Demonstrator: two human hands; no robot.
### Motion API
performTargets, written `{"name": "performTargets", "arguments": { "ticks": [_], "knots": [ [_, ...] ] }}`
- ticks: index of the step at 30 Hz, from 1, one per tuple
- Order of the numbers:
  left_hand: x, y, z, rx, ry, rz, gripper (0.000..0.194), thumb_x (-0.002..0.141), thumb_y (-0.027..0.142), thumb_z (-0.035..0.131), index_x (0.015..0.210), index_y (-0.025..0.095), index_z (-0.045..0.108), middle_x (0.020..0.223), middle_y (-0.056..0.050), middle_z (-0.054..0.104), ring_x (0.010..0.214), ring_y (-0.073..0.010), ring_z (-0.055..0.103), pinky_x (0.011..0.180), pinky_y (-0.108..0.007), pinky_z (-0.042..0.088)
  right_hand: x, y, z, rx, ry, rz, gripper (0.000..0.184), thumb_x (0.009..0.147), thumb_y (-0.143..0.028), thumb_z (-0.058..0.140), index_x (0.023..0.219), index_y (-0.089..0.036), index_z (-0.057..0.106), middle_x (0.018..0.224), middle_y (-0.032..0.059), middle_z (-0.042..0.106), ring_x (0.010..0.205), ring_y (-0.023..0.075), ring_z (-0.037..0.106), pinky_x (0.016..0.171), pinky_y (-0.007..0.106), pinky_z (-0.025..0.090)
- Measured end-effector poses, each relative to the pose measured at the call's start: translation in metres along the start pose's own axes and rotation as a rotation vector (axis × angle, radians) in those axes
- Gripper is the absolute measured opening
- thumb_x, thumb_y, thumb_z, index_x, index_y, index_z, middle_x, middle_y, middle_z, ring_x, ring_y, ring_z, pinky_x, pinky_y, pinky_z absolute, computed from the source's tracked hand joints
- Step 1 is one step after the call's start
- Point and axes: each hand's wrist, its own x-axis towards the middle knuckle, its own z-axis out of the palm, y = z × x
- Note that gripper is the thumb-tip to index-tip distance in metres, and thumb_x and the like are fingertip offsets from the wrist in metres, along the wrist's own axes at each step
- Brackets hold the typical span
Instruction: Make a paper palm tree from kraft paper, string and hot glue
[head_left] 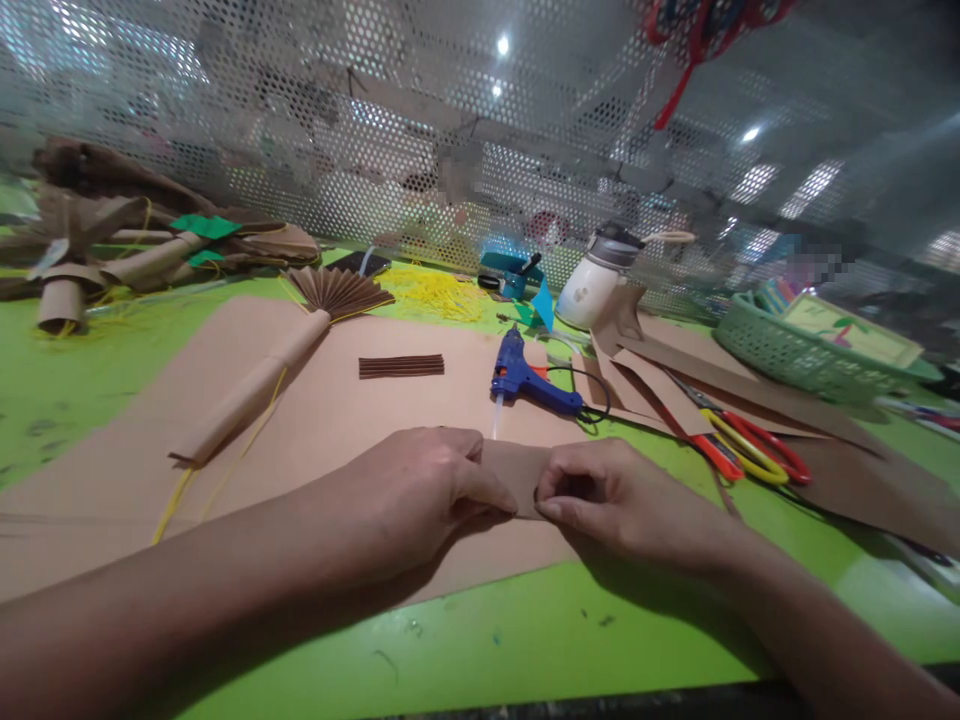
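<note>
One small piece of brown paper (516, 472) sits between the person's hands, over the near part of a large brown sheet (322, 430) and just in front of a glue gun (519, 378). The left hand (431, 475) pinches one end and the right hand (611, 500) grips the other between thumb and curled fingers, probably to hold it flat; whether it touches the sheet, I cannot tell from here. A pleated strip (401, 367) lies loose beyond, and the glue gun seems parked for easy reach. To the left lies a paper roll (255, 385) topped with a fan (341, 292); scissors (750, 466) rest rightward, likely out of the way. Underneath, the green bench (450, 650) shows dark smudges, and behind it stands a perforated metal wall (300, 130).
</note>
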Motion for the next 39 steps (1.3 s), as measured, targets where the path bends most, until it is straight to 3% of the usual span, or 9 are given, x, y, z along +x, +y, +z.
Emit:
{"name": "performTargets", "arguments": {
  "ticks": [9,14,20,26,30,39],
  "knots": [
    [-0.006,-0.006,0.006,0.082,0.001,-0.052,0.030,0.094,0.034,0.046,0.084,0.026,0.073,0.070,0.000,0.053,0.061,-0.0097,0.046,0.052,-0.023,0.026,-0.001,0.001,0.000,0.031,-0.013,-0.017,0.009,0.081,-0.014,0.055,0.073,-0.016,0.058,0.067,-0.0008,0.056,0.062,0.0114,0.049,0.057,0.022,0.039],
    [-0.007,-0.005,0.007,0.097,-0.034,-0.058,0.031,0.094,0.034,0.045,0.079,0.024,0.072,0.072,-0.001,0.052,0.063,-0.0105,0.045,0.054,-0.023,0.027,-0.002,0.000,-0.002,-0.027,0.004,-0.114,0.012,0.080,-0.009,0.054,0.070,-0.017,0.054,0.068,-0.0015,0.054,0.061,0.0108,0.047,0.057,0.021,0.037],
    [-0.008,-0.006,0.004,0.082,0.023,0.004,0.033,0.093,0.036,0.045,0.078,0.020,0.069,0.068,0.000,0.048,0.059,-0.0106,0.043,0.053,-0.022,0.030,-0.003,0.003,0.000,-0.042,0.040,-0.230,0.015,0.078,-0.004,0.055,0.070,-0.017,0.054,0.069,-0.0021,0.054,0.063,0.0102,0.046,0.058,0.021,0.036],
    [-0.008,-0.008,0.004,0.146,-0.003,0.011,0.029,0.093,0.034,0.045,0.085,0.025,0.072,0.073,-0.001,0.050,0.063,-0.0115,0.045,0.055,-0.023,0.029,-0.006,0.003,-0.004,0.018,0.029,-0.124,0.011,0.084,-0.015,0.054,0.073,-0.015,0.057,0.069,-0.0011,0.056,0.062,0.0110,0.049,0.059,0.022,0.038],
    [-0.009,-0.006,0.003,0.214,-0.035,0.005,0.031,0.095,0.033,0.041,0.089,0.029,0.072,0.074,-0.001,0.049,0.063,-0.0119,0.044,0.054,-0.025,0.026,-0.005,0.000,-0.009,0.024,0.038,-0.105,0.021,0.090,-0.022,0.048,0.074,-0.014,0.059,0.070,0.0004,0.058,0.065,0.0121,0.050,0.061,0.023,0.039],
    [-0.007,-0.005,0.002,0.209,-0.043,0.008,0.034,0.096,0.034,0.039,0.089,0.029,0.071,0.073,-0.001,0.047,0.063,-0.0123,0.043,0.055,-0.026,0.025,-0.001,-0.003,0.005,0.173,0.080,0.068,0.008,0.079,-0.018,0.062,0.082,-0.014,0.068,0.078,0.0045,0.069,0.068,0.0146,0.057,0.063,0.026,0.045]
  ]
}}
